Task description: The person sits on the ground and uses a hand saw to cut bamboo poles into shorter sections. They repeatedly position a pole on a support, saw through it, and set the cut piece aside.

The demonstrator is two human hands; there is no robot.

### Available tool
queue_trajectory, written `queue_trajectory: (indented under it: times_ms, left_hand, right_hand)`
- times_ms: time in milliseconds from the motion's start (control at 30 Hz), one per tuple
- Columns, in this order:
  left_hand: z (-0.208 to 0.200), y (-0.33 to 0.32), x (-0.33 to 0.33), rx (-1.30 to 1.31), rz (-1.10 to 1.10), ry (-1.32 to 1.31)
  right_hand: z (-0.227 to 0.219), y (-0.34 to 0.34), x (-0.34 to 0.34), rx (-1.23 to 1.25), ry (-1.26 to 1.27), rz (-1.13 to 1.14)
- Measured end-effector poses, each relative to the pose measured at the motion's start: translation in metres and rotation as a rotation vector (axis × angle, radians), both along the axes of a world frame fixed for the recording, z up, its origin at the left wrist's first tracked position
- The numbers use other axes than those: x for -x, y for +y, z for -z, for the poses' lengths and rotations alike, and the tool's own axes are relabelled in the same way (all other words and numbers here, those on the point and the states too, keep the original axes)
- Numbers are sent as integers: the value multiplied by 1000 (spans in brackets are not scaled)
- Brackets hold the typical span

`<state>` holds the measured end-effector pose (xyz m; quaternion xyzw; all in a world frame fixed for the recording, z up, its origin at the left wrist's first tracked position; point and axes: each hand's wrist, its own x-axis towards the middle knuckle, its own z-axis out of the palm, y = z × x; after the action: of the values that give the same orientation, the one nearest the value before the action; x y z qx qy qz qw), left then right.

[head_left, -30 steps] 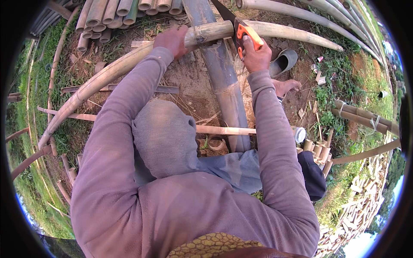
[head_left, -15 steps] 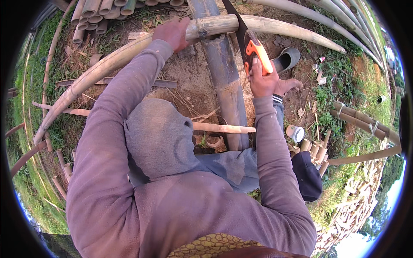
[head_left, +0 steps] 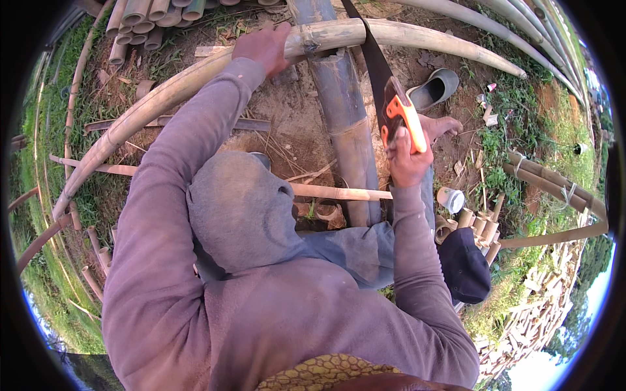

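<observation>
Ground: crumbly brown earth [head_left: 293, 127] is showing below the pale bamboo pole [head_left: 189, 81], with straw scattering across it.
Pole: smooth, round and node-ringed, it is lying across a thick grey bamboo culm [head_left: 349, 124].
Progress: the dark blade of the handsaw [head_left: 380, 72] is crossing the pole; both sides are roughly lining up, so the cut looks unfinished, its depth not showing.
Left hand [head_left: 263, 47]: it is gripping the pole from above.
Right hand [head_left: 409, 156]: below the pole, its fingers are wrapping the saw's orange handle.
Farther out: a grey clog [head_left: 438, 90] is lying below the pole's right stretch; hollow bamboo tubes [head_left: 140, 19] are resting above its left.
</observation>
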<state>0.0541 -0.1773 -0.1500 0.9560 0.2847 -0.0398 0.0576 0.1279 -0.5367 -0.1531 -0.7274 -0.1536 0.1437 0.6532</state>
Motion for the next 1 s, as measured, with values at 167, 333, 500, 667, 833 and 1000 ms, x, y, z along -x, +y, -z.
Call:
queue_trajectory:
  times_ms: [167,333,500,667,833,1000]
  left_hand:
    - [-11,2,-6,-2,16,23]
    - [5,1,6,14,-8,15]
    - [7,1,4,-10,25,-17]
    - [-8,0,-2,18,25,2]
    - [-9,6,3,68,39,-47]
    - [-4,21,54,17,192,-844]
  right_hand:
    - [7,87,-71,106,-255,-53]
    - [-11,-41,29,-81,-62,-65]
    - [-9,-8,11,107,44,-3]
    - [18,71,-40,-79,-58,-36]
    - [77,-1,-18,206,-295,12]
    - [107,-27,-9,-5,-6,151]
